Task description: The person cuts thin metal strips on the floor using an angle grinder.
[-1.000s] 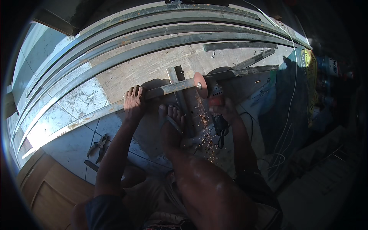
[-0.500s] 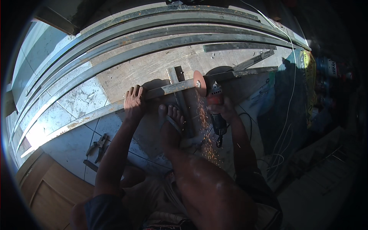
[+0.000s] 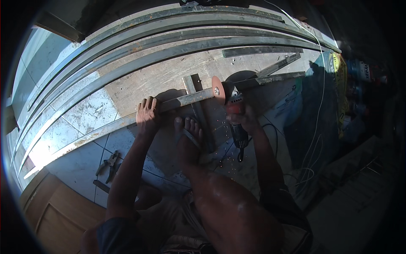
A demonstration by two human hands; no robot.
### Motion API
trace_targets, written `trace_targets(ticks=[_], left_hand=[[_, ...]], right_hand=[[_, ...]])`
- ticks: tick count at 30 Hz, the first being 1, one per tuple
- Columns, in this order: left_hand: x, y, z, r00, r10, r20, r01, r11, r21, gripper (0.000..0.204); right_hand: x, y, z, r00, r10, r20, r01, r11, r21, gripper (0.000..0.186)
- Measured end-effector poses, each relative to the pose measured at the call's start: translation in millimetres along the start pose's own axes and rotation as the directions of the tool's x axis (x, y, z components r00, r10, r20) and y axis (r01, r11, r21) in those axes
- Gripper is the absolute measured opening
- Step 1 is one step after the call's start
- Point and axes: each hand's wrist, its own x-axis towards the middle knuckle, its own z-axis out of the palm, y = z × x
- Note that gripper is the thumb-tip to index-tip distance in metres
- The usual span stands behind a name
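Observation:
My left hand (image 3: 147, 116) is closed over a long metal bar (image 3: 182, 100), fingers curled across its far side. In my right hand (image 3: 247, 120) is an angle grinder (image 3: 239, 136), its body pointing back toward me. Its reddish-brown cutting disc (image 3: 218, 89) stands upright at the bar, where the bar's right-hand length (image 3: 281, 78) continues beyond the guard. Whether the bar is cut through there is hidden by disc and guard. A short metal piece (image 3: 189, 84) lies crosswise under the bar. My sandalled foot (image 3: 189, 133) rests beside it. A few sparks float below the disc.
Several long metal bars (image 3: 169, 50) run across the far floor, with shorter offcuts (image 3: 262, 51) at right. Pliers (image 3: 112, 163) lie left of my left forearm. A white cord (image 3: 320, 93) trails down the right side. A wooden panel (image 3: 63, 211) is at lower left.
The dense stream of sparks under the disc has thinned to a few scattered ones. Both hands, the grinder and the bar stay nearly where they were.

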Motion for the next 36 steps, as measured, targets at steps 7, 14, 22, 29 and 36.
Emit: trace_targets(ticks=[7,14,22,29,36], left_hand=[[0.9,-2.8,-2.7,1.0,0.01,-0.012,-0.011,1.0,-0.01,0.023],[0.8,-0.8,-2.4,0.997,0.031,-0.071,-0.032,0.999,-0.012,0.023],[-2.2,-1.7,0.4,0.994,0.037,-0.107,-0.037,0.999,0.005,0.026],[-4.2,-6.2,6.2,0.999,0.017,-0.042,-0.016,1.0,0.02,0.03],[-4.5,-7.1,8.1,0.995,0.031,-0.098,-0.026,0.998,0.053,0.029]], right_hand=[[-15.4,4.4,3.8,1.0,0.02,-0.021,-0.018,0.995,0.096,0.051],[-16.2,11.3,4.5,0.999,0.041,-0.02,-0.04,0.997,0.063,0.053],[-14.8,12.5,4.2,0.999,0.034,-0.016,-0.033,0.999,0.043,0.055],[-14.8,11.5,5.3,1.0,0.001,-0.017,-0.001,1.0,0.026,0.055],[-10.4,15.5,6.2,1.0,0.001,-0.01,0.0,1.0,0.008,0.052]])
